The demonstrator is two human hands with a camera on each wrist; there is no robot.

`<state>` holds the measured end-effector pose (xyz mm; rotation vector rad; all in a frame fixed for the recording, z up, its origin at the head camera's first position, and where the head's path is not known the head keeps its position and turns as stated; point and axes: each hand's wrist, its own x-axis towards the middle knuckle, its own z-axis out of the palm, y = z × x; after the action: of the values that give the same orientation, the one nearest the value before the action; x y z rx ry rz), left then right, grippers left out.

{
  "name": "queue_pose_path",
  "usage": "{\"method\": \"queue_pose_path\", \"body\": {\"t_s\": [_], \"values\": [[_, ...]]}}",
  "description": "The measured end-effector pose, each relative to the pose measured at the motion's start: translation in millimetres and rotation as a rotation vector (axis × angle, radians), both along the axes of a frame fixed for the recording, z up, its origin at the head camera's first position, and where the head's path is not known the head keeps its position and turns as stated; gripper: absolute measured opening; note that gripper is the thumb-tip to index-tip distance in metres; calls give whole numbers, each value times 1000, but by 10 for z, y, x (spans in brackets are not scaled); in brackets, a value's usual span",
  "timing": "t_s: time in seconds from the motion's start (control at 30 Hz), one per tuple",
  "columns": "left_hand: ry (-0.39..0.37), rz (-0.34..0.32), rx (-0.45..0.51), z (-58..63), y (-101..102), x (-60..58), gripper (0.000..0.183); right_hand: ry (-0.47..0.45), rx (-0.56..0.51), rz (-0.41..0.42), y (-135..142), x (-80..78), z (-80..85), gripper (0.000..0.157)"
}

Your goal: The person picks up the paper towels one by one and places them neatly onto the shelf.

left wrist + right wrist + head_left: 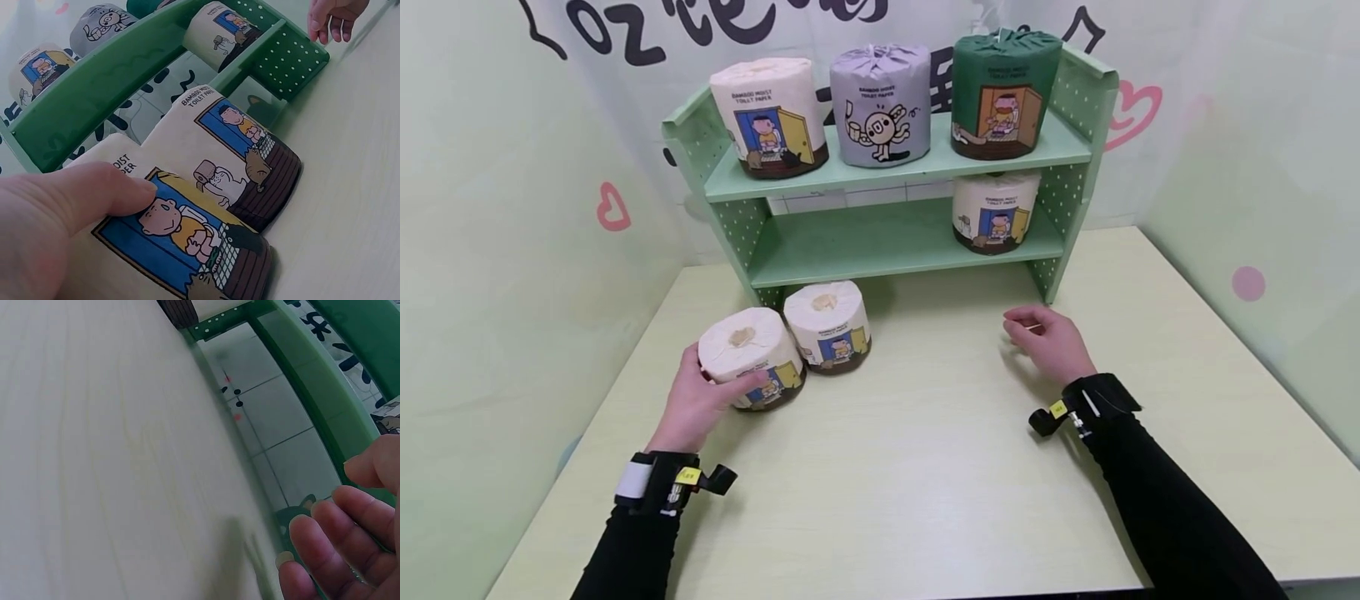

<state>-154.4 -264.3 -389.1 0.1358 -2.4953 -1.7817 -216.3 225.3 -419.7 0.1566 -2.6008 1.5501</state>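
Observation:
My left hand [695, 404] grips a white wrapped toilet paper roll [741, 343] with a cartoon door picture, standing on the table at the left. In the left wrist view its thumb [106, 190] lies across the printed side. A second white roll [825, 312] stands just behind and to the right, touching or nearly touching the first. My right hand [1051, 340] hovers over the table near the shelf's right foot, its fingers loosely bent with nothing between them. In the right wrist view the fingers [331, 550] are seen beside the green shelf.
A green two-tier shelf [850, 242] stands at the back of the table [925, 467]. On its top board are a white roll [767, 92], a lilac roll [880, 83] and a green roll [1033, 62]. Another white roll [996, 192] sits at the right of the lower board.

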Motion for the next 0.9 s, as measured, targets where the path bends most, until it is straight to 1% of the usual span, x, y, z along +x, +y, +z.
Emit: {"method": "queue_pose_path", "body": {"t_s": [0.17,0.37,0.43,0.53,0.6,0.67,0.8,0.9], "values": [[-4,15,23,9,-43,18,109,9,7,2,4,-7,-3,33],[0,41,11,29,-80,62,103,11,0,21,7,-7,2,35],[18,41,52,47,-97,75,97,13,3,21,5,-7,2,34],[34,51,86,93,-131,120,91,9,1,20,2,-8,-3,34],[58,47,131,140,-146,143,84,7,-2,15,0,-9,-1,34],[75,49,140,197,-156,173,81,2,-7,14,0,-8,3,34],[160,1,225,309,-156,186,71,1,-4,19,4,-10,6,35],[211,-44,269,392,-157,186,69,3,-6,24,0,-8,15,35]]}}
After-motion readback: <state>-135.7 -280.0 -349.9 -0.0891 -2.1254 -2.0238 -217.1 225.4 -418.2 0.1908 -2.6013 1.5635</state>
